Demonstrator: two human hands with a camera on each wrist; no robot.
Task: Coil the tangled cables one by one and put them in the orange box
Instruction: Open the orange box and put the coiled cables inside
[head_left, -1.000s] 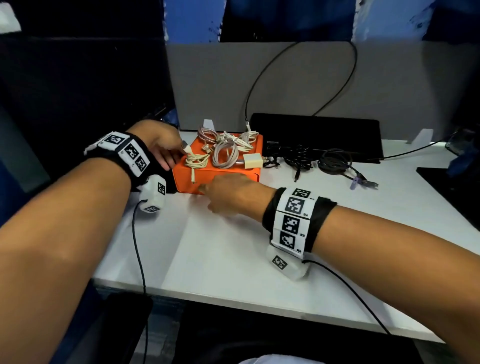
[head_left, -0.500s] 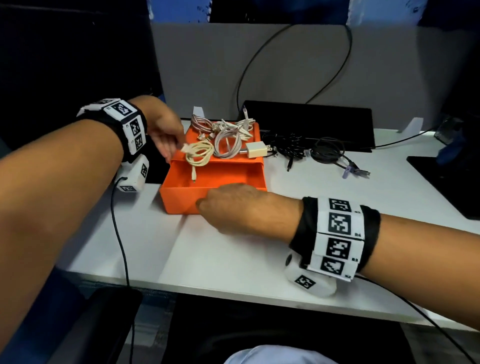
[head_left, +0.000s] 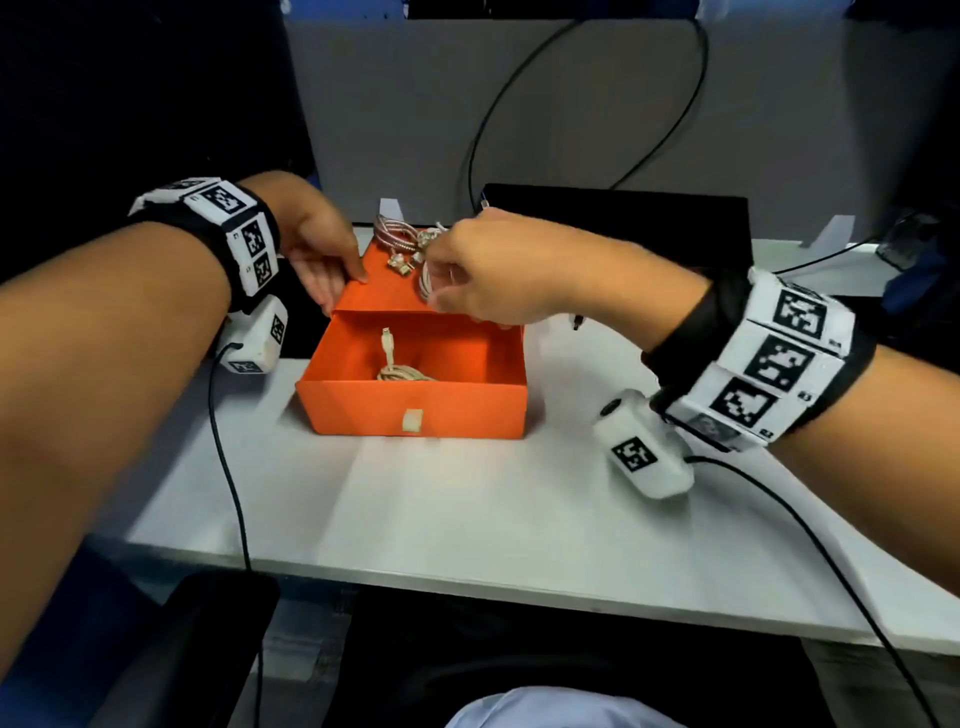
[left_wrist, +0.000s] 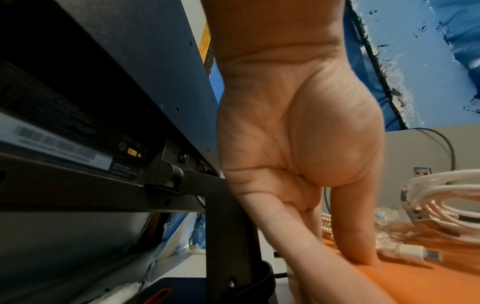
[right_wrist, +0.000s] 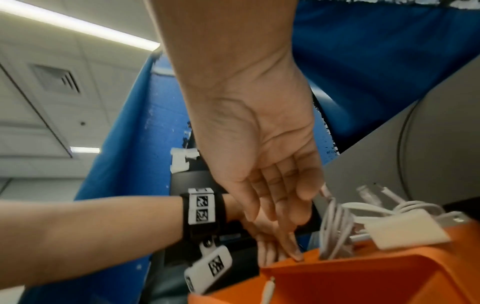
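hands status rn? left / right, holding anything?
Left hand: open, straight fingers pressing on the orange box top, holding nothing.
Right hand: at the white coiled cable on the box top; grip on it cannot be told.

plain orange cardboard box (head_left: 415, 410) on a white tabletop (head_left: 467, 509); cream coiled cable (head_left: 402, 371) inside; black-and-white checker-patterned wristbands (head_left: 769, 364).

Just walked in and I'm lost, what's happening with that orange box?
A person is sorting cables. Their left hand steadies the orange box, whose drawer is pulled open with one beige coiled cable inside. Their right hand reaches into the cables piled on top of the box, fingers at a white coil.
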